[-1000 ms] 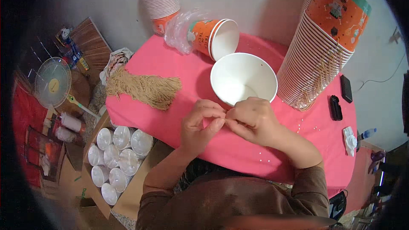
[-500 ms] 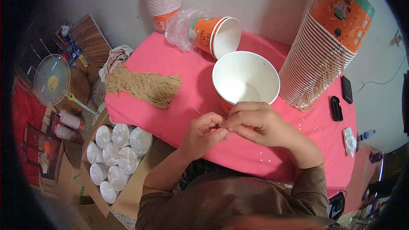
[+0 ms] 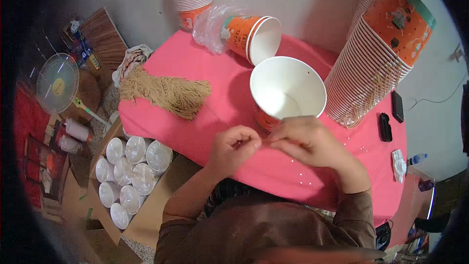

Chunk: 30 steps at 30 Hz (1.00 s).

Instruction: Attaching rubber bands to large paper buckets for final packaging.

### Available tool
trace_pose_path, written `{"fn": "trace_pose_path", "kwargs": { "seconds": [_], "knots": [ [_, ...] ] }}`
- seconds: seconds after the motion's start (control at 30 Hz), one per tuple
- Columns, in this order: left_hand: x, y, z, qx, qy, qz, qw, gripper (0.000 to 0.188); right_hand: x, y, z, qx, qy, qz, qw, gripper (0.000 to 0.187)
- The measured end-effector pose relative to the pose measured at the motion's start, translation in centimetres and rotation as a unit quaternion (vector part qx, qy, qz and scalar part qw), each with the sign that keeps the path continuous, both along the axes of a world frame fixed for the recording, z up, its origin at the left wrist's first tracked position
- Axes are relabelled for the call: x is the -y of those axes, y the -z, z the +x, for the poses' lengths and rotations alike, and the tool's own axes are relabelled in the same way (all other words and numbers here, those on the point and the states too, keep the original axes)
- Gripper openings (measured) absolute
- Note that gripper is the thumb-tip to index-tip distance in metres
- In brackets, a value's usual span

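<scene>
My left hand is closed in a pinch over the pink cloth, close to the table's near edge. Just to its right, my right hand is also pinched, its fingers blurred by motion. Whatever lies between the fingertips is too small to make out. Beyond my hands stands an orange paper bucket with a white inside, upright and slightly tipped toward me. My right hand covers part of its lower front. A bundle of tan cords lies on the left of the cloth.
A tall stack of nested orange buckets leans at the right, cords hanging along it. More buckets lie at the back beside clear plastic wrap. Small white dots are scattered nearby. A carton holds several bucket stacks.
My hands have drawn slightly apart, the right moving a little to the right. The whole view has shifted slightly. The bucket stays in place on the cloth.
</scene>
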<state>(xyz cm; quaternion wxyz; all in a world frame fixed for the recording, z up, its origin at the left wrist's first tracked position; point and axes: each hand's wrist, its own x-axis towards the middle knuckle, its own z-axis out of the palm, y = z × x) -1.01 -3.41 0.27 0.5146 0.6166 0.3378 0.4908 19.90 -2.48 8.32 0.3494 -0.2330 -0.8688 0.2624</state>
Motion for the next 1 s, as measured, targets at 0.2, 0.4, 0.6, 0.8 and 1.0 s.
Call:
{"fn": "trace_pose_path", "kwargs": {
  "seconds": [0.2, 0.4, 0.6, 0.8, 1.0],
  "knots": [
    [-3.0, 1.4, 0.3, -0.003, -0.134, 0.085, 0.987, 0.003, -2.1, -1.1, 1.5, 0.034, 0.164, 0.045, 0.985, 0.011],
    [-3.9, 0.9, 1.2, -0.074, -0.18, 0.16, 0.968, 0.007, -3.2, -0.6, 1.0, 0.118, 0.166, -0.01, 0.979, 0.012],
    [-4.5, 1.3, 1.6, -0.089, -0.192, 0.164, 0.963, 0.01, -3.3, -0.7, 0.9, 0.142, 0.163, 0.003, 0.976, 0.012],
    [-4.5, 0.8, 1.9, -0.099, -0.205, 0.171, 0.959, 0.009, -3.9, -0.3, 1.0, 0.138, 0.149, 0.012, 0.979, 0.012],
    [-4.8, 0.9, 2.2, -0.105, -0.204, 0.182, 0.956, 0.01, -5.7, 0.2, 0.1, 0.144, 0.118, -0.067, 0.98, 0.013]
  ]
}}
